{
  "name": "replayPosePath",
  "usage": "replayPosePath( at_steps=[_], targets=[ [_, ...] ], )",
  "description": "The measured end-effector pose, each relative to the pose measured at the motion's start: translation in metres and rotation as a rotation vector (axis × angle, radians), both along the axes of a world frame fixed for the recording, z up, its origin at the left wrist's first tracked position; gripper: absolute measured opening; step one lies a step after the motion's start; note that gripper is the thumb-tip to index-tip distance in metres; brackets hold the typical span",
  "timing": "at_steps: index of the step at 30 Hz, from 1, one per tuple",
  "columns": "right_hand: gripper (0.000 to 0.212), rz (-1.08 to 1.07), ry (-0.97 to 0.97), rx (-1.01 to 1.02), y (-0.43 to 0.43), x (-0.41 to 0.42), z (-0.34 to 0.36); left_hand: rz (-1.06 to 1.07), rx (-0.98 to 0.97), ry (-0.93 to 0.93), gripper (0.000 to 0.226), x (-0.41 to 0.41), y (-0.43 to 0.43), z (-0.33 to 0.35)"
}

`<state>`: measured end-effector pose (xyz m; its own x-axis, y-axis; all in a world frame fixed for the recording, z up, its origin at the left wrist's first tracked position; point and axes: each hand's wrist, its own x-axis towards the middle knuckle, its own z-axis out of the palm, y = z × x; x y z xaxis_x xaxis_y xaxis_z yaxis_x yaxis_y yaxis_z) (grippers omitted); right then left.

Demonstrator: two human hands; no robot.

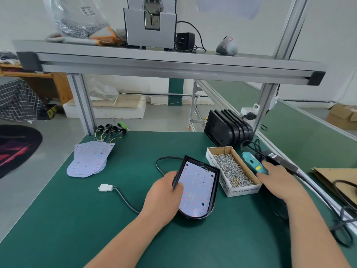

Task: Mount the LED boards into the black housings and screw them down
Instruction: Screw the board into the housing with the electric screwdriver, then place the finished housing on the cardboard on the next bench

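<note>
A black housing (215,192) lies on the green mat in front of me with a white LED board (199,186) seated inside it. My left hand (164,196) grips the housing's left edge, thumb pressing on the board. My right hand (278,180) holds a teal electric screwdriver (251,160) lying to the right of a cardboard box of screws (231,169). A stack of loose LED boards (89,160) with coloured wires lies at the left. Several empty black housings (228,130) stand upright at the back right.
A black cable with a white connector (104,187) runs across the mat toward the housing. The screwdriver's cords (343,219) coil along the right edge. An aluminium frame shelf (173,64) spans overhead, its posts at the mat's back corners. A brown paper bag (332,180) lies far right.
</note>
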<state>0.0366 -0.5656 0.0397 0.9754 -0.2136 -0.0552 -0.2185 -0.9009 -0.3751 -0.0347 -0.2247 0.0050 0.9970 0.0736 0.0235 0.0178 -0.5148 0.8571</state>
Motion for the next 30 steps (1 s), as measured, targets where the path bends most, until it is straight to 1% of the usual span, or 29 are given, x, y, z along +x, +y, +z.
replayPosePath(
  at_steps=[1,3,4,6,8,9,10,11,12,14,16,17,19,23,25,26,27,28,30],
  targets=[
    [0.016,0.002,0.016,-0.005,0.000,0.000,-0.001,0.001,0.002,-0.003,0.020,0.000,0.000,-0.001],
    [0.037,-0.016,0.025,-0.005,-0.001,0.001,-0.001,0.000,0.002,-0.008,0.019,0.001,-0.001,-0.002],
    [0.044,-0.031,0.020,-0.020,0.000,0.000,0.000,0.002,-0.004,-0.010,0.019,0.001,0.000,-0.003],
    [0.046,-0.052,-0.033,-0.085,0.008,-0.003,0.006,0.005,-0.019,-0.012,0.022,0.001,0.000,-0.003],
    [0.041,-0.048,-0.176,-0.128,0.022,-0.006,0.014,0.008,-0.018,-0.014,0.024,0.001,0.000,-0.004],
    [0.036,-0.018,-0.270,-0.088,0.032,-0.009,0.019,0.011,-0.015,-0.017,0.024,0.000,0.000,-0.004],
    [0.030,0.027,-0.352,-0.003,0.043,-0.012,0.022,0.014,-0.012,-0.020,0.024,0.000,0.000,-0.004],
    [0.025,0.076,-0.398,0.097,0.055,-0.016,0.025,0.018,-0.010,-0.025,0.024,0.000,0.000,-0.004],
    [0.023,0.116,-0.405,0.186,0.067,-0.018,0.026,0.022,-0.010,-0.030,0.024,0.000,0.000,-0.005],
    [0.026,0.169,-0.344,0.297,0.088,-0.020,0.025,0.022,-0.016,-0.042,0.024,0.001,0.000,-0.006],
    [0.022,0.204,-0.263,0.401,0.102,-0.020,0.019,0.014,-0.040,-0.055,0.025,0.001,0.000,-0.007],
    [0.019,0.215,-0.235,0.487,0.106,-0.019,0.017,0.010,-0.058,-0.061,0.025,0.001,0.000,-0.008],
    [0.023,0.225,-0.187,0.676,0.109,-0.017,0.015,0.008,-0.103,-0.073,0.024,0.001,0.000,-0.007],
    [0.019,0.291,-0.165,0.805,0.116,-0.019,0.015,0.008,-0.151,-0.095,0.022,0.003,0.002,-0.007],
    [0.021,0.301,-0.192,0.826,0.121,-0.021,0.017,-0.002,-0.152,-0.095,0.016,0.004,0.005,-0.008],
    [0.022,0.311,-0.233,0.800,0.121,-0.022,0.018,-0.017,-0.139,-0.095,0.013,0.005,0.005,-0.009],
    [0.022,0.316,-0.288,0.758,0.121,-0.023,0.018,-0.040,-0.128,-0.094,0.018,0.005,0.005,-0.008],
    [0.024,0.308,-0.349,0.711,0.121,-0.023,0.019,-0.065,-0.123,-0.094,0.028,0.004,0.005,-0.007],
    [0.035,0.284,-0.473,0.644,0.122,-0.024,0.020,-0.093,-0.141,-0.090,0.045,0.003,0.004,-0.005]
  ],
)
